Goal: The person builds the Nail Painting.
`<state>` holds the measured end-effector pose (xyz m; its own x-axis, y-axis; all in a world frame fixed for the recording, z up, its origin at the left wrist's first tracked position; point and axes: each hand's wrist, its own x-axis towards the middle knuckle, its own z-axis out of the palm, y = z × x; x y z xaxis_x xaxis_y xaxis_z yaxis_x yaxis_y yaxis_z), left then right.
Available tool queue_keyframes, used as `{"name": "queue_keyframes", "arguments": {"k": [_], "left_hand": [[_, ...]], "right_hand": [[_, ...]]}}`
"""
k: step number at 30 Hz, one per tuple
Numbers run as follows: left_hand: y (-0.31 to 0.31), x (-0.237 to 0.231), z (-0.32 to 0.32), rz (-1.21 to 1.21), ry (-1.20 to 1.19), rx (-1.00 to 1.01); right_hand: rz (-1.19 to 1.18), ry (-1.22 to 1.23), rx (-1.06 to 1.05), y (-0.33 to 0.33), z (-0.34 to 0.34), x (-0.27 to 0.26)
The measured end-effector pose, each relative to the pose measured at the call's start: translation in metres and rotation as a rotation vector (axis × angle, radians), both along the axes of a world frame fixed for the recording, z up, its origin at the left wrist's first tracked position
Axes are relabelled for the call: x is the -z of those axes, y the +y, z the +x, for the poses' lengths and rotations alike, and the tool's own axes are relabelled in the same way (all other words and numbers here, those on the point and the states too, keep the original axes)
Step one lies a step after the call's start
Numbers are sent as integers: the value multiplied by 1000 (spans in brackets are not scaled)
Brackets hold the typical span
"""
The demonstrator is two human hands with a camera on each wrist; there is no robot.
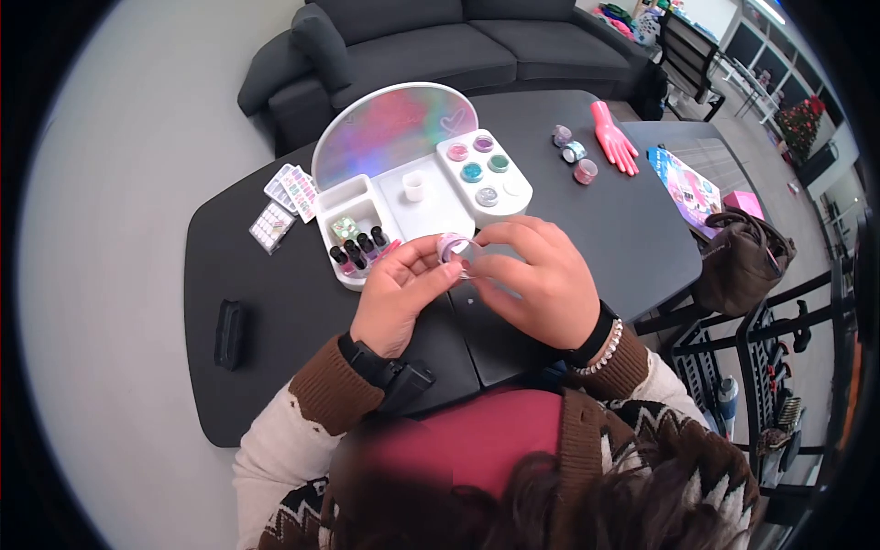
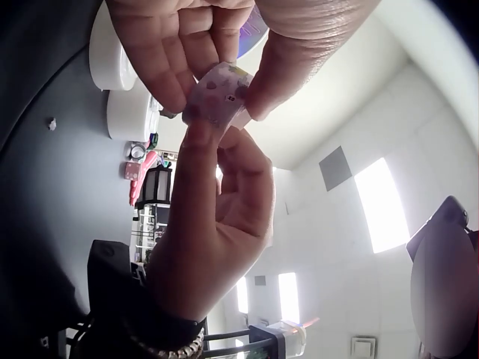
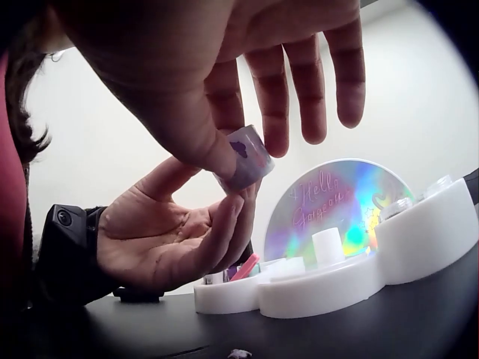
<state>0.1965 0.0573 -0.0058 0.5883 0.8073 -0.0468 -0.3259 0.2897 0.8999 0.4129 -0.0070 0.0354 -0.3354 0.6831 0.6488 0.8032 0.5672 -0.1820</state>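
Pinching a small patterned roll point(image 1: 450, 246) with fingers and thumbs, the left hand point(image 1: 396, 298) and right hand point(image 1: 543, 284) meet over the dark counter point(image 1: 275, 321), near the white tray point(image 1: 438, 195) and its black-capped bottles point(image 1: 357, 250).

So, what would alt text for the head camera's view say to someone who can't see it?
A person's left hand and right hand hold a small patterned band over a dark table. Beyond them stands a white tray with a shiny arched backboard, and a pink model hand lies to its right.
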Motion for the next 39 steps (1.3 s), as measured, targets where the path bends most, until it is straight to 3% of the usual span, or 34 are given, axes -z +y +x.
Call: {"name": "queue_keyframes", "arguments": {"k": [5,6,8,9,10,11,13,16,18,20,23,26,29,39], "left_hand": [[0,-4,1,-47,-7,-39],[1,-4,0,-43,21,-42],[2,-3,0,-47,40,-52],[2,-3,0,-70,20,-52],[3,-2,-1,-89,0,-51],[3,-2,-1,-86,-4,-53],[3,-1,-2,-81,30,-41],[4,0,-1,-78,17,-52],[5,0,-1,-89,22,-72],[7,2,-2,-98,26,-84],[7,5,-2,-95,7,-75],[6,2,-1,-78,36,-70],[3,-1,-2,-64,18,-53],[1,6,-2,-9,57,-92]], "right_hand": [[-5,39,-14,11,22,-20],[86,155,92,21,36,-24],[1,276,410,47,85,-24],[41,91,532,62,119,-13],[-88,71,634,78,155,5],[-83,69,632,85,171,16],[-349,112,704,100,188,28],[-481,167,700,106,191,37],[-428,165,675,100,187,37],[-387,243,599,76,154,0],[-437,776,35,36,78,-26],[-397,726,-201,6,14,-32],[-155,345,-117,8,-9,-21],[-266,191,61,-1,-20,-11]]}}
